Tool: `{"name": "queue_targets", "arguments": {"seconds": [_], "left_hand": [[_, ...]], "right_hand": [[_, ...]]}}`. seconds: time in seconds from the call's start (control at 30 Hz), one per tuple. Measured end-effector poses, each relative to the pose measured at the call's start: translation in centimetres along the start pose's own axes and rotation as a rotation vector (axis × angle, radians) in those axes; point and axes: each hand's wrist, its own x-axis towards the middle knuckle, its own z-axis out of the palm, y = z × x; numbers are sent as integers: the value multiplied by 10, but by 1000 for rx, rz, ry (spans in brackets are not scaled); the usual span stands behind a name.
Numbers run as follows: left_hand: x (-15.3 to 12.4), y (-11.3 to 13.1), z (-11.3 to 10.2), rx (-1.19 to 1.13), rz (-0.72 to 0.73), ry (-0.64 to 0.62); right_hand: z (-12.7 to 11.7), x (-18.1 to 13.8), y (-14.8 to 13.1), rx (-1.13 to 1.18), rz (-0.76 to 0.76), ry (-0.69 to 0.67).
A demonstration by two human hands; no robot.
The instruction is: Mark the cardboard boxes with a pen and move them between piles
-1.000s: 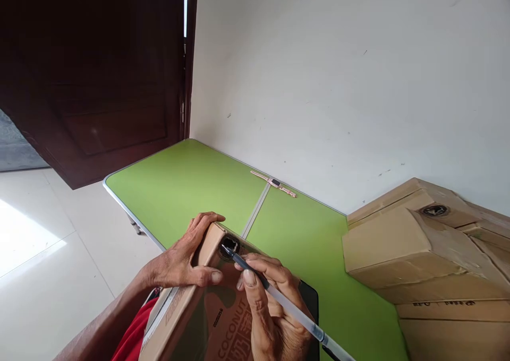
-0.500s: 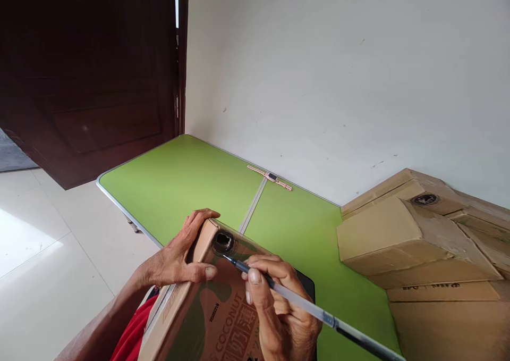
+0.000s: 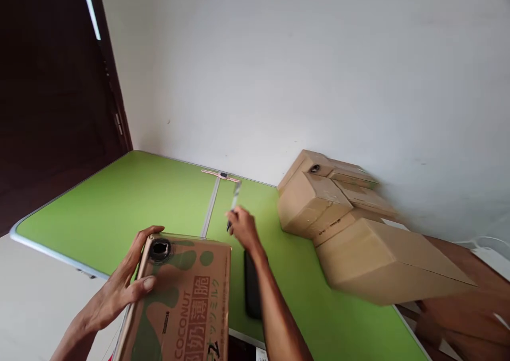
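My left hand is closed round the upper left corner of a cardboard box with green blotches and printed lettering. Its thumb lies on the front face, fingers over the far edge. Near that corner is a ragged hole ringed with black ink. Out over the green table, beyond the box, my right hand grips a slim pen, its clear barrel pointing up and blurred by motion. Below the right forearm, a dark flat phone-like object lies on the table, partly covered.
The green folding table has a pale centre seam. A pink-strapped watch lies at its wall edge. Several cardboard boxes are piled on the right, one with a blackened hole. A dark door stands at the left.
My right hand has moved the pen away from the box's hole, out over the table. The view has swung right, bringing more of the piled boxes into sight. My left hand still holds the box.
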Motion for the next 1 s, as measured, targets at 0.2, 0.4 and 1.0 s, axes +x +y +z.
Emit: {"name": "queue_targets", "arguments": {"seconds": [0.2,0.4,1.0], "left_hand": [[0,8,9,-33,-11,95],[-1,22,14,-24,-36,134],[1,14,12,-26,7,126]], "right_hand": [[45,-11,47,-374,228,-156],[40,-28,40,-508,244,-154],[-17,-136,106,-314,402,105]]}}
